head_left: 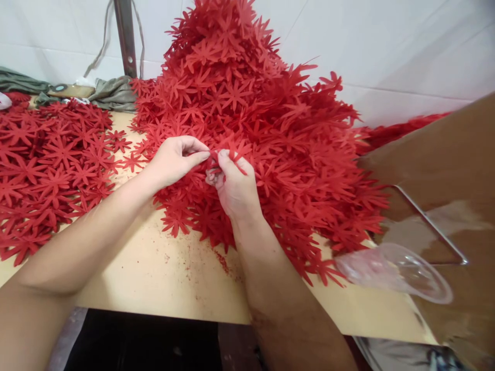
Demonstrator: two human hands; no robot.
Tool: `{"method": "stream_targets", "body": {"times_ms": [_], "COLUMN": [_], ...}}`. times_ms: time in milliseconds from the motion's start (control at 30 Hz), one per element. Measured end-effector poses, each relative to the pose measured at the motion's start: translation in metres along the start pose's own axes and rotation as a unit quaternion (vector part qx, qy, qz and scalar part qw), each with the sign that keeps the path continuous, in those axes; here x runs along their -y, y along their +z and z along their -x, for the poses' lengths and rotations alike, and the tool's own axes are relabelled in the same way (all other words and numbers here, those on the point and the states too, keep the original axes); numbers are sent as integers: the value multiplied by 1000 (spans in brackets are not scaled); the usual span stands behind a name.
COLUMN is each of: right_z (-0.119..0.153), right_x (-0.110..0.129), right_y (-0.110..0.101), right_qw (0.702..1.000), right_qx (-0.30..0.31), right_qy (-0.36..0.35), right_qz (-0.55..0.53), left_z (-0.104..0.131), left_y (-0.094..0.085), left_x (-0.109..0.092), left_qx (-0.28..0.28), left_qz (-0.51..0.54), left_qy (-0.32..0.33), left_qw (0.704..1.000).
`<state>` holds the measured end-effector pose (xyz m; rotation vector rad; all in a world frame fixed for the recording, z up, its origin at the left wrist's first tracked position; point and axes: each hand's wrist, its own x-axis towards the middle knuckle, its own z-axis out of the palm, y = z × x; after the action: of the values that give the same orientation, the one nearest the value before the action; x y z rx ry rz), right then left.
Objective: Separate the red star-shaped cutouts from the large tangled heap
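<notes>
My left hand (178, 158) pinches the tip of a small red petal piece between thumb and forefinger. Close beside it, my right hand (237, 183) grips the same red flower cutout (240, 164), whose narrow petals poke out past the thumb. Most of that cutout is hidden by my fingers. Both hands are in front of a tall heap of red flower cutouts (232, 98), thin and many-petalled. A second, flatter pile of red flower cutouts (50, 165) lies to the left, with a few loose ones between the two piles.
A pale table (154, 278) carries red crumbs near its front. At the right, a clear plastic cup (402, 273) lies on its side by a brown cardboard box (444, 170) and a bent metal rod (429, 221). Grey-green cloth (114, 93) and a metal post (126, 38) are at the back left.
</notes>
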<state>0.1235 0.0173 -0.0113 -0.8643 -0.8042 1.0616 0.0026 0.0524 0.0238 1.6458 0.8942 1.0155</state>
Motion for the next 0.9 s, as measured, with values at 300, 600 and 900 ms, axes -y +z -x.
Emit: {"method": "stream_targets", "body": {"times_ms": [300, 600, 900], "right_z": [1, 2, 0], "right_x": [-1, 0, -2], "right_y": [-4, 0, -3], "right_qw": [1000, 999, 998], "right_qx": [5, 5, -5], "right_qy": [-3, 32, 2], "right_qz": [11, 13, 60], "left_z": [2, -1, 4], "left_y": [1, -1, 2], "left_x": [-1, 2, -2], "left_qx": [15, 3, 29], "left_qz": [-46, -70, -86], "left_qy": [48, 55, 40], "left_qw": [998, 996, 995]}}
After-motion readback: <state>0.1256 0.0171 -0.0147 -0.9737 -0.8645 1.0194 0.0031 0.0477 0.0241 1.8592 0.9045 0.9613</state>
